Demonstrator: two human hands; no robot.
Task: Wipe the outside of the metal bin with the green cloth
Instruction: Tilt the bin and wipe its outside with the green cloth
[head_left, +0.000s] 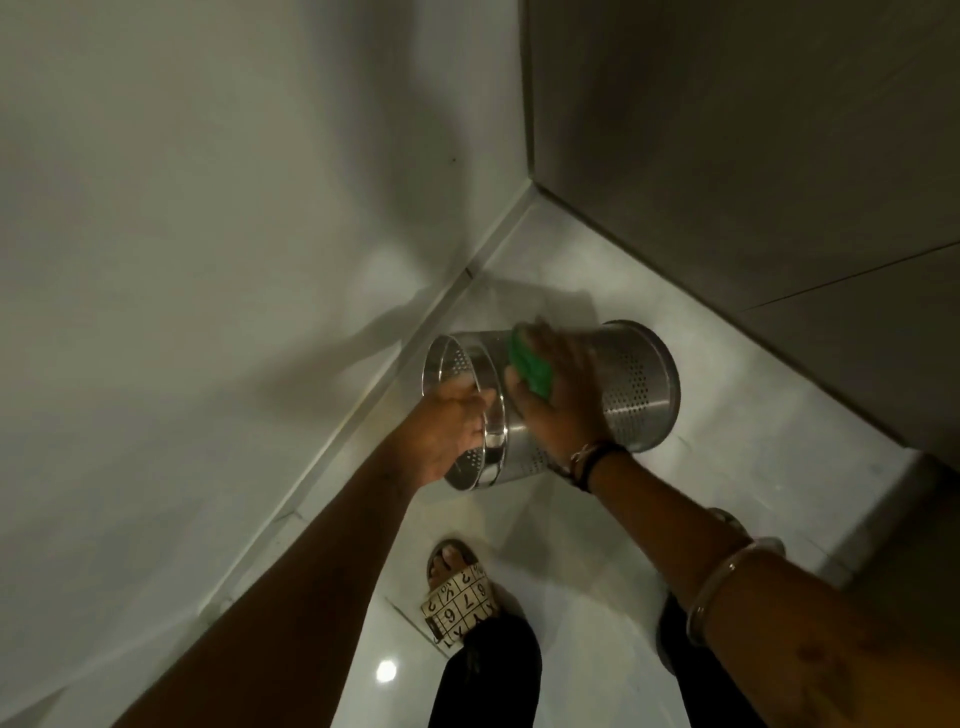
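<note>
The perforated metal bin (631, 387) is held on its side in the air, its open mouth turned left toward me and its base pointing right. My left hand (447, 426) grips the bin's rim, fingers curled inside the opening. My right hand (563, 387) lies flat on the bin's upper side wall, pressing the green cloth (530, 366) against the metal. Only part of the cloth shows from under my palm and fingers.
A pale wall (208, 234) fills the left, meeting the glossy tiled floor (727, 467) along a skirting line. A dark cabinet or door panel (753, 156) stands at the right. My sandalled foot (457, 592) is on the floor directly below the bin.
</note>
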